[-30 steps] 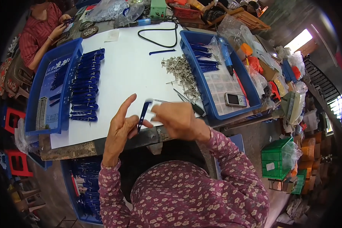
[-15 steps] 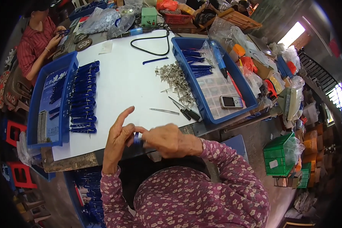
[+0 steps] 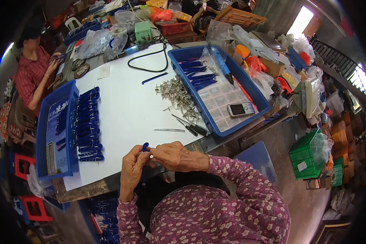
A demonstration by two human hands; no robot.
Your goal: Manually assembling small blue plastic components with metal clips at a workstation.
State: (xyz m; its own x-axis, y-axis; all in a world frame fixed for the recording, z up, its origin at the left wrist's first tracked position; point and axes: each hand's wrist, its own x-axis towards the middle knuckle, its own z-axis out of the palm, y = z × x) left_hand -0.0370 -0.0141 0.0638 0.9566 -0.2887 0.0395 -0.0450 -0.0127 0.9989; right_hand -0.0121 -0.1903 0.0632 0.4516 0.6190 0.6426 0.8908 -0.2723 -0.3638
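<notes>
Close to the table's front edge, my left hand (image 3: 132, 168) pinches a slim blue plastic piece (image 3: 145, 147) with a curled upper end; its lower end pokes out below the hand. My right hand (image 3: 177, 156) meets it there, thumb and fingers pressed together beside the piece; whatever small thing they hold is hidden. Just beyond lie a thin silver tool (image 3: 169, 130) and black-handled screwdrivers (image 3: 198, 129). A heap of small metal pins (image 3: 177, 95) spreads beside the right tray. One loose blue strip (image 3: 154, 78) rests on the white sheet (image 3: 126, 110).
At the left, a row of blue pieces (image 3: 88, 126) lines a blue tray (image 3: 74, 134). The right blue tray (image 3: 227, 131) carries a phone (image 3: 240, 109), a blue power screwdriver (image 3: 221, 65) and more blue pieces. A black cord (image 3: 148, 69) loops behind. A co-worker (image 3: 33, 77) sits far left.
My left hand has gone from spread fingers to a pinch, and the blue piece now stands up between its fingers. My right hand stays close by. The whole view has shifted slightly.
</notes>
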